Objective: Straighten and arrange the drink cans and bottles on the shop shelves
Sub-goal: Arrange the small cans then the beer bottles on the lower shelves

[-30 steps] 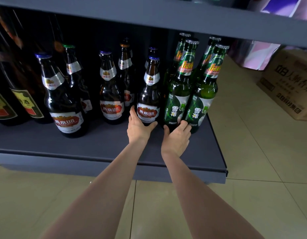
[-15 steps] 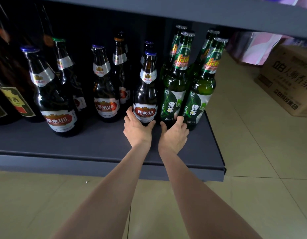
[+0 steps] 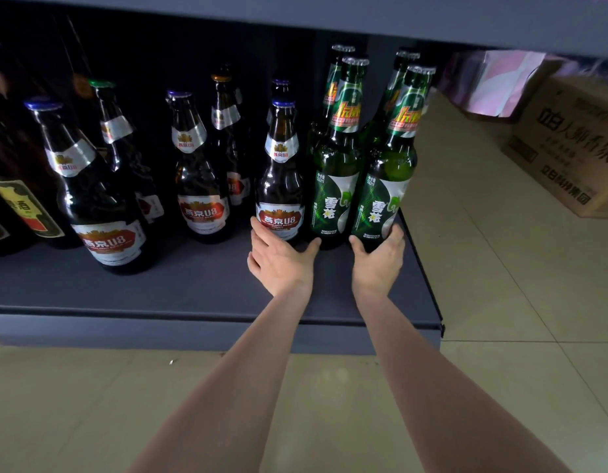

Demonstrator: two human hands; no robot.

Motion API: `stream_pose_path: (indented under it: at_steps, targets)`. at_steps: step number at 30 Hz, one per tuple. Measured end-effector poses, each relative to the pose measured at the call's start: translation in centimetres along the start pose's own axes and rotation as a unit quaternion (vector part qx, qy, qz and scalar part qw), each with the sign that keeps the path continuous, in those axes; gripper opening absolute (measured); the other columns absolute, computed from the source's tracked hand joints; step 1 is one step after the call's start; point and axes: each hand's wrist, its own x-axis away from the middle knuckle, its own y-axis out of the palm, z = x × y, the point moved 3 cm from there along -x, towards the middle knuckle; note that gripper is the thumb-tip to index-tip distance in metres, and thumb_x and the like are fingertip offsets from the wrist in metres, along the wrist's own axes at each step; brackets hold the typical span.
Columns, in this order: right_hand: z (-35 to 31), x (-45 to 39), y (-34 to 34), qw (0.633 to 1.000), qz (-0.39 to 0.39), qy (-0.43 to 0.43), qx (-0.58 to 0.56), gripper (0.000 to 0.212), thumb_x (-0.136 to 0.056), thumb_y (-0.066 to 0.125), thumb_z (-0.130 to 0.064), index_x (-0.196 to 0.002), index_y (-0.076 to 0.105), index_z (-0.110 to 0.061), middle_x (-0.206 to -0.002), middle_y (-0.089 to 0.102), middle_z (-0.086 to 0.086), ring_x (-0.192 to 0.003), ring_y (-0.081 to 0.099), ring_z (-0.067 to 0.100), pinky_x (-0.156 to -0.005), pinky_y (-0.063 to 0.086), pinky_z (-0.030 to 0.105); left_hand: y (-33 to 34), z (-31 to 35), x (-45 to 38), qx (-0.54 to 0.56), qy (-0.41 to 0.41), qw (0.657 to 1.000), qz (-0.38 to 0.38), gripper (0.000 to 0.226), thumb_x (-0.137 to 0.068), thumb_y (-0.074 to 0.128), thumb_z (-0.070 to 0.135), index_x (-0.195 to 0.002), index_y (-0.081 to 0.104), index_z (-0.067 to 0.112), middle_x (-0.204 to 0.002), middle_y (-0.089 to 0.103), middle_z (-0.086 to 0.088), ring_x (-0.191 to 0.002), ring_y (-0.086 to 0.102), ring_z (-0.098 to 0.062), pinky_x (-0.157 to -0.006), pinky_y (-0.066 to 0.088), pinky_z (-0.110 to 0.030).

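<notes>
- Fingers of the left hand (image 3: 281, 264) lie spread around the base of the brown U8 bottle (image 3: 279, 186), thumb reaching right toward the foot of the inner green bottle (image 3: 333, 186); the fingers cup the base loosely, not clamped.
- Fingers of the right hand (image 3: 377, 262) curl around the bottom of the outer green bottle (image 3: 386, 186), thumb on its left flank, fingertips wrapping its right side; this reads as a firm hold.
- Location: all three bottles stand upright directly ahead of the fingertips, at the right end of the dark grey shelf (image 3: 193, 295), with further green bottles immediately behind and more brown bottles to the left of the left-hand fingers.
- Handling judgement: glass, full, capped; expect each to be heavy, rigid and breakable, top-heavy by its tall neck. Smooth glass is likely slippery; the paper label offers better purchase.
- Recommended hold: low on the cylindrical body, as now, so the bottle slides without tipping. Avoid pushing at the neck.
- Risk: the outer green bottle stands close to the shelf's right edge, beyond the right-hand fingertips; neighbours nearly touch, so knocks are probable.
- Materials: matt painted shelf, glossy glass, foil neck bands, crimped metal caps. A cardboard carton (image 3: 568, 141) sits on the tiled floor (image 3: 500, 268), well right of the fingers.
</notes>
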Motion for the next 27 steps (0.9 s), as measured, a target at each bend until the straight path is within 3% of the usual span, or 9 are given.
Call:
stream_pose_path:
  at_steps: [5, 12, 19, 23, 27]
  targets:
    - [0.5, 0.0, 0.2, 1.0, 0.017, -0.011, 0.018, 0.06, -0.083, 0.068, -0.025, -0.132, 0.039, -0.005, -0.125, 0.048, 0.009, -0.118, 0.045, 0.027, -0.092, 0.038, 0.035, 0.4, 0.0, -0.2, -0.021, -0.006, 1.0, 0.02, 0.111, -0.07, 0.073, 0.051, -0.147, 0.004, 0.01, -0.148, 0.028, -0.008, -0.135, 0.029, -0.021, -0.111, 0.015, -0.034]
    - [0.4, -0.3, 0.5, 0.998, -0.003, -0.028, 0.054, 0.065, -0.091, 0.058, -0.03, -0.143, 0.027, -0.007, -0.139, 0.043, 0.008, -0.125, 0.043, 0.028, -0.099, 0.039, 0.042, 0.3, 0.1, -0.1, -0.036, -0.003, 0.999, 0.025, 0.112, -0.071, 0.072, 0.053, -0.147, 0.004, 0.009, -0.147, 0.028, -0.009, -0.135, 0.03, -0.022, -0.111, 0.016, -0.034]
    - [0.4, -0.3, 0.5, 0.997, -0.019, -0.032, 0.069, 0.065, -0.091, 0.058, -0.028, -0.143, 0.026, -0.005, -0.14, 0.04, 0.01, -0.126, 0.043, 0.029, -0.099, 0.04, 0.043, -0.4, 0.2, -0.1, -0.03, 0.009, 1.0, -0.006, 0.107, -0.075, 0.071, 0.045, -0.148, 0.002, 0.009, -0.149, 0.026, -0.008, -0.136, 0.028, -0.021, -0.112, 0.015, -0.034]
    - [0.2, 0.9, -0.7, 0.999, 0.009, -0.05, 0.017, 0.052, -0.086, 0.064, -0.014, -0.13, 0.04, -0.002, -0.13, 0.04, 0.016, -0.114, 0.049, 0.03, -0.09, 0.042, 0.035, -3.0, -1.2, -0.8, -0.017, 0.093, 0.993, -0.069, 0.085, -0.084, 0.066, 0.027, -0.147, 0.011, 0.01, -0.146, 0.033, -0.01, -0.132, 0.035, -0.026, -0.108, 0.027, -0.039]
    - [-1.3, 4.5, -1.5, 0.975, -0.028, -0.219, 0.008, 0.036, -0.086, 0.064, -0.011, -0.116, 0.048, -0.002, -0.11, 0.047, 0.01, -0.091, 0.051, 0.016, -0.071, 0.043, 0.026, -8.4, -3.4, -2.0, -0.015, 0.137, 0.99, -0.01, 0.046, -0.088, 0.057, 0.012, -0.129, 0.039, 0.004, -0.123, 0.047, -0.013, -0.11, 0.049, -0.031, -0.091, 0.04, -0.042]
